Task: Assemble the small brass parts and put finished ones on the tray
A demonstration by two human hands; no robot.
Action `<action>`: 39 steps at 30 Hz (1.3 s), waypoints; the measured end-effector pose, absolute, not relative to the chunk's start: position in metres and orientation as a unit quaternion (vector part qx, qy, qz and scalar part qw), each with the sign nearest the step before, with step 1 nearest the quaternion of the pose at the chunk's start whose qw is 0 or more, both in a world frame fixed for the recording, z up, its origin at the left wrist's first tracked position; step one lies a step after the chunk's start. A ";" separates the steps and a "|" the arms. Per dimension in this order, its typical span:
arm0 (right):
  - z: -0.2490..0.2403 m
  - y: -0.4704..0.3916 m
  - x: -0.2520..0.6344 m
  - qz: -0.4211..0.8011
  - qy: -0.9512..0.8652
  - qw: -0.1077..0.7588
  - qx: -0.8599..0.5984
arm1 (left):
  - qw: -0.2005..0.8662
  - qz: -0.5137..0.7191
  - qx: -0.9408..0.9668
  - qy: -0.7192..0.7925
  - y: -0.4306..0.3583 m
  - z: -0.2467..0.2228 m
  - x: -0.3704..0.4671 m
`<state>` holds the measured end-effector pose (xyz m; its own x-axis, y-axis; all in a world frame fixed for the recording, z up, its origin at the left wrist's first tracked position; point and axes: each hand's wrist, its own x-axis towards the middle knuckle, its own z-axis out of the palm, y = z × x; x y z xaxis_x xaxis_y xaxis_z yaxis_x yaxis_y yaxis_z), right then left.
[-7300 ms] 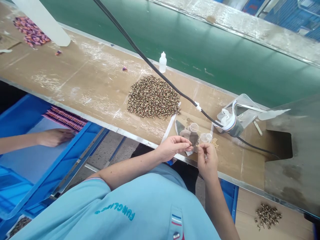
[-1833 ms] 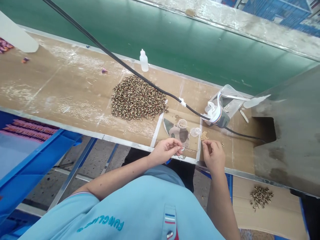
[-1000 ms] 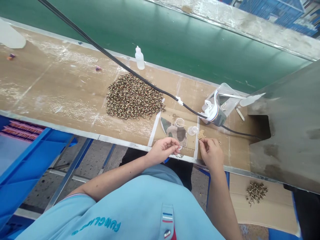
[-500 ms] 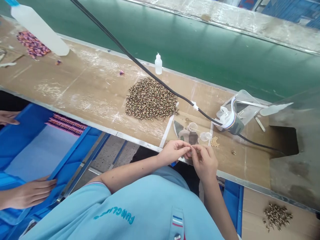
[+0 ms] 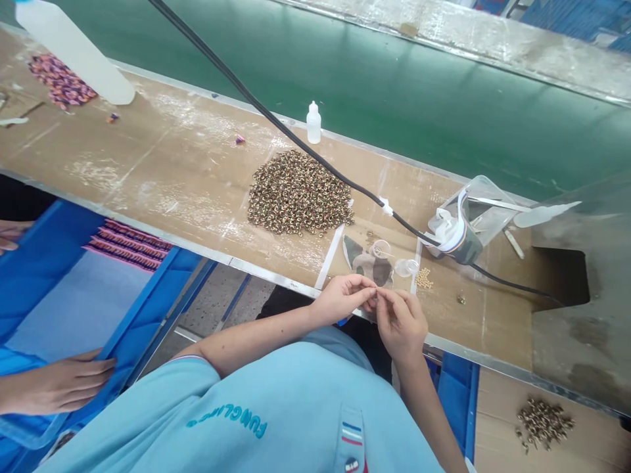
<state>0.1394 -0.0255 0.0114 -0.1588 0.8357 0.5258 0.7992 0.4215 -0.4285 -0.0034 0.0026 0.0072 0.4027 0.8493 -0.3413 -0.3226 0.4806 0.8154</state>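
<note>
From where I stand, the person's left hand (image 5: 342,299) and right hand (image 5: 401,323) meet at the fingertips over the near edge of the worktable (image 5: 276,263). On each one, thumb and forefinger are pressed together; whether something tiny is caught between them I can't tell. Just beyond the fingers lies a camouflage-patterned piece (image 5: 363,263), flat on the tabletop, with a small clear cup (image 5: 381,249) on its far part. A second clear cup (image 5: 406,267) sits just right of it, and beside that is a little cluster of yellowish beads (image 5: 423,278). Farther off to the left spreads the big heap of small dark-and-gold pieces (image 5: 300,194), a small white bottle (image 5: 313,123) upright behind it. Off to the right, a clear bin (image 5: 486,197) holds white tools, next to a camouflage-and-white bundle (image 5: 461,236) that touches the black cable (image 5: 296,138) slung across the view. A smaller pile of similar pieces (image 5: 545,422) rests on cardboard, lower right. At the far left there's a purple-and-orange pile (image 5: 62,82) by a large white bottle (image 5: 81,56), and a co-worker's hand (image 5: 64,384) reaches over a blue crate (image 5: 133,309) with pink-and-dark strips (image 5: 129,244) inside.
</note>
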 end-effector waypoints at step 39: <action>0.009 -0.029 0.147 0.048 -0.772 0.311 -0.552 | 0.478 0.387 0.651 0.445 -0.011 0.004 -0.004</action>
<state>0.1471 -0.0294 0.0088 -0.1971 0.8826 0.4267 0.8229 0.3855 -0.4173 -0.0039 -0.0115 0.0043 0.3041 0.9494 0.0782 0.2085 -0.1464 0.9670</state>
